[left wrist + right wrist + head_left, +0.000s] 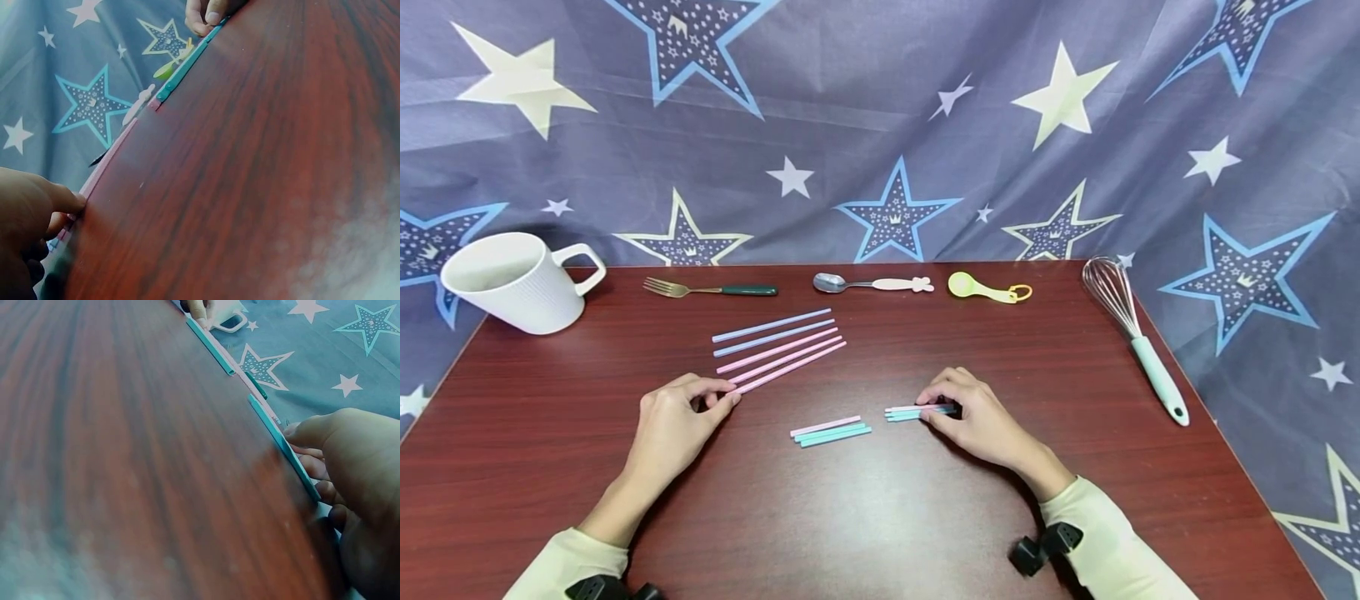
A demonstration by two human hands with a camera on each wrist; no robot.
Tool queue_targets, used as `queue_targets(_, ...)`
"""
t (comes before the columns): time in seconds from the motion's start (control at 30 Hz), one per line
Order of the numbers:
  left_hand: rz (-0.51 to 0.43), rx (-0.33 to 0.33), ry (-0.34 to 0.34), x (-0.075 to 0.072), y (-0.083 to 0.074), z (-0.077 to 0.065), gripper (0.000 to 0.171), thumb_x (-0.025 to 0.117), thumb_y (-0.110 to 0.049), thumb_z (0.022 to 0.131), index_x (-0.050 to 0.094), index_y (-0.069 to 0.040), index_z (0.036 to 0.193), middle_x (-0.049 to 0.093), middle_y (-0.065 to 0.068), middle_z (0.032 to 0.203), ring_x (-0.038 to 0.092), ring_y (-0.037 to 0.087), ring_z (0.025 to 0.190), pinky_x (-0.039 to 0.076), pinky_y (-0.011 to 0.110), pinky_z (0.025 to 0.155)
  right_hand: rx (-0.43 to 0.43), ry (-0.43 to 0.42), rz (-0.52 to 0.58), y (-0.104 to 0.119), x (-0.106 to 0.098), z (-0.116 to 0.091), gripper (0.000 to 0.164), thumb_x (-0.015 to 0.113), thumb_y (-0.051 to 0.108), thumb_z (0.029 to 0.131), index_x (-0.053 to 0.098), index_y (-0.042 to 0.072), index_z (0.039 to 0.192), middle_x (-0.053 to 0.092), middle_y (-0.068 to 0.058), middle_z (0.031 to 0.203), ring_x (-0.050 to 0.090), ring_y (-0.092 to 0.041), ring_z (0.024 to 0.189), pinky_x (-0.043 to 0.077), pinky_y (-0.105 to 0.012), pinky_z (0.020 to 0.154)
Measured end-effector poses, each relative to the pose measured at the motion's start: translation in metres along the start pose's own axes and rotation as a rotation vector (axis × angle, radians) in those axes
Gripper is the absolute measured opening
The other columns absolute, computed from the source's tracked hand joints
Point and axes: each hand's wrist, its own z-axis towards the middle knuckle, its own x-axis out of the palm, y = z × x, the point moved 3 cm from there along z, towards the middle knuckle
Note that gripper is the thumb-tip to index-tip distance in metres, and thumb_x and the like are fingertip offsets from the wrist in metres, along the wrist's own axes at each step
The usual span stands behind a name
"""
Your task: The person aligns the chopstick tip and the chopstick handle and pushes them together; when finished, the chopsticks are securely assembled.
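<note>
At the left, my left hand (672, 421) pinches the lower left end of the nearest long pink straw (797, 367) between thumb and forefinger. Two more pink straws (778, 348) and two long blue straws (772, 337) lie slanted just behind it. My right hand (979, 419) holds a small group of short straws, one pink and the others teal (904, 417), its fingers covering their right ends. Between the hands lies a similar group, a short pink straw (825, 426) beside two short teal straws (837, 438). The left wrist view shows the thumb and forefinger (72, 201) at the pink straw.
Along the back edge stand a white mug (523, 287) and, lying flat, a green-handled fork (715, 289), a spoon (872, 283) and a yellow measuring spoon (985, 287). A whisk (1138, 337) lies by the right edge. A star-patterned cloth (850, 125) hangs behind.
</note>
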Motion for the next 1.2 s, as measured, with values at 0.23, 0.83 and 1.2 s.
queue_targets(0.23,-0.038,-0.031,-0.012,-0.003,-0.01,0.001,0.011,0.088,-0.011,0.078,0.08,-0.015,0.083,0.055,-0.011,0.066,0.042,0.0,0.059,0.031,0.016,0.057,-0.008,-0.004,-0.005,0.0,0.0,0.0,0.012,0.081,0.014,0.088,0.076,0.018,0.098,0.07,0.007,0.097,0.058,-0.01,0.089,0.047,-0.026,0.076)
queue_targets(0.83,-0.266,0.062,0.256,0.036,-0.078,-0.005,0.013,0.087,-0.019,0.083,0.082,-0.019,0.095,0.071,-0.013,0.086,0.059,0.001,0.075,0.048,0.018,0.066,-0.002,0.0,-0.021,0.0,0.001,0.001,0.011,0.081,0.016,0.088,0.076,0.017,0.098,0.069,0.006,0.096,0.057,-0.01,0.089,0.047,-0.027,0.076)
queue_targets(1.2,-0.241,0.033,0.352,0.051,-0.085,-0.009,0.012,0.086,-0.024,0.084,0.083,-0.022,0.095,0.07,-0.012,0.092,0.063,0.004,0.085,0.05,0.023,0.071,-0.007,0.01,-0.042,0.0,0.001,0.0,0.01,0.081,0.016,0.089,0.077,0.018,0.098,0.069,0.007,0.096,0.057,-0.009,0.091,0.047,-0.028,0.077)
